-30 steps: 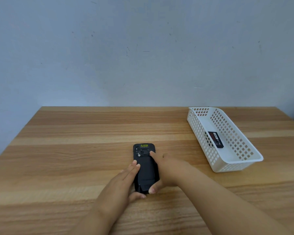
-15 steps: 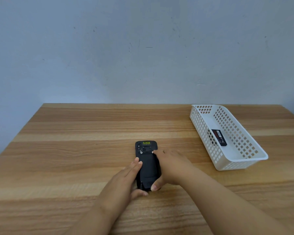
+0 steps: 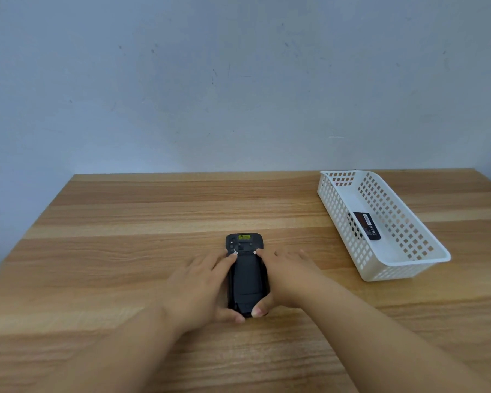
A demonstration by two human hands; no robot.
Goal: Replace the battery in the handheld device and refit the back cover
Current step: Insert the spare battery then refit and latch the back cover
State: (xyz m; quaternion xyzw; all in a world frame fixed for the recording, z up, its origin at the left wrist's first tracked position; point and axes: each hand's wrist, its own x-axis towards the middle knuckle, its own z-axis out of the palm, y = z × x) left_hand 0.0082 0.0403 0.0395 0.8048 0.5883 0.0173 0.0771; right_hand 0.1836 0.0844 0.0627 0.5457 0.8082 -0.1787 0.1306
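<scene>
My left hand and right hand sit on either side of the handheld device, which lies face down on the wooden table, roughly midway between its left and right edges and closer to the near edge than the far one. Both hands are clamped on it — each index fingertip presses down at the upper corners of the back cover, left finger on the left corner, right finger on the right, while both thumbs meet at the device's near end, touching its lower rim. The remaining fingers of each hand rest along the device's long sides, down against the table. The cover looks seated on the body, though I cannot tell whether it is fully latched. Above the fingertips the device's top section stays exposed, with a small yellow label near its far end. Off toward the table's right edge stands a white perforated basket, angled so one short end points to the far right corner; inside it lies a black battery, flat on the basket floor — well apart from the device and from my hands.
</scene>
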